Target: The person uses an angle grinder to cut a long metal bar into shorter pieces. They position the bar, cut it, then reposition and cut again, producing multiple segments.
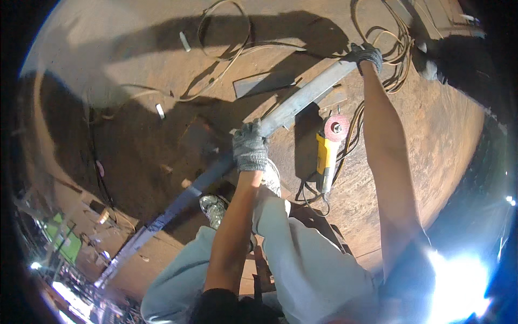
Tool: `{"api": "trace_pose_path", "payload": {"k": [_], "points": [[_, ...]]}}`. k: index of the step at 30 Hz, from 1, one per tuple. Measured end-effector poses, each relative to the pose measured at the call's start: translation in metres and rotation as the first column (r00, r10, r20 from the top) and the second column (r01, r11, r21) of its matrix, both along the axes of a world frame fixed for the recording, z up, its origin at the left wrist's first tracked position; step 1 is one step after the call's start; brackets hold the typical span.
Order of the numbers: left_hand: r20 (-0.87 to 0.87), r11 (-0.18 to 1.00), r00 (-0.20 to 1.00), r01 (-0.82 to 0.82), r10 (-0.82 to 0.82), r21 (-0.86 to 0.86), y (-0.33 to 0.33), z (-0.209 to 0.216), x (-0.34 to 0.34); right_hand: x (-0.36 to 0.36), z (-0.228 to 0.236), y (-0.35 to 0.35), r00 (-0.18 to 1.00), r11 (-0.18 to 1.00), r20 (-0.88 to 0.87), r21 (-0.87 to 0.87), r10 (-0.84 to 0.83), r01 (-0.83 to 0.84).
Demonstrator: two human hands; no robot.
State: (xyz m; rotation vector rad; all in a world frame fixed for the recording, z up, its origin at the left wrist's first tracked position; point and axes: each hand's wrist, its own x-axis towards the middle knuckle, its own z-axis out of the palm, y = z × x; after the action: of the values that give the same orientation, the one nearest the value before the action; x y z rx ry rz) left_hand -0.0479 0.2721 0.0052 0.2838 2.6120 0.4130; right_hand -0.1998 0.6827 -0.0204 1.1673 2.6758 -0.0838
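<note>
A long grey metal bar [302, 100] runs slantwise from the upper right down to the lower left, passing my shoes. My left hand [250, 148], in a grey knit glove, is closed over the bar near its middle. Farther off, my right hand [368, 56], gloved alike, grips the bar's far end. Right of the bar lies a yellow and grey angle grinder [325, 156] with a reddish disc [336, 128] at its far end; neither hand touches it. The bar's lower-left stretch is partly in shadow.
Looped cables [396, 46] lie beyond my right hand, and a thin hose [226, 67] curls across the brown floor plate [431, 146]. A flat metal piece [259, 85] sits left of the bar. Small white sticks [185, 41] are scattered about. Bright glare [458, 291] fills the lower right.
</note>
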Motion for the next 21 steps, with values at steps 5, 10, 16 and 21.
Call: {"api": "trace_pose_path", "payload": {"k": [5,10,16,21], "points": [[-0.030,1.000,0.999,0.025,-0.024,0.019,0.001,-0.003,-0.007,-0.003,0.010,-0.003,0.995,0.992,-0.027,-0.093,-0.093,0.090],[-0.103,0.998,0.995,0.013,-0.007,0.055,-0.002,-0.008,-0.001,0.000,-0.013,0.016,1.000,0.999,-0.017,-0.032,-0.008,0.007],[-0.021,0.990,0.996,-0.081,0.084,0.114,0.003,-0.006,-0.012,0.006,-0.042,0.039,0.990,0.991,-0.075,0.068,0.116,-0.111],[-0.181,0.982,0.970,-0.140,0.162,0.131,-0.031,0.014,-0.011,-0.003,-0.043,0.050,0.985,0.988,-0.082,0.026,0.151,-0.149]]}}
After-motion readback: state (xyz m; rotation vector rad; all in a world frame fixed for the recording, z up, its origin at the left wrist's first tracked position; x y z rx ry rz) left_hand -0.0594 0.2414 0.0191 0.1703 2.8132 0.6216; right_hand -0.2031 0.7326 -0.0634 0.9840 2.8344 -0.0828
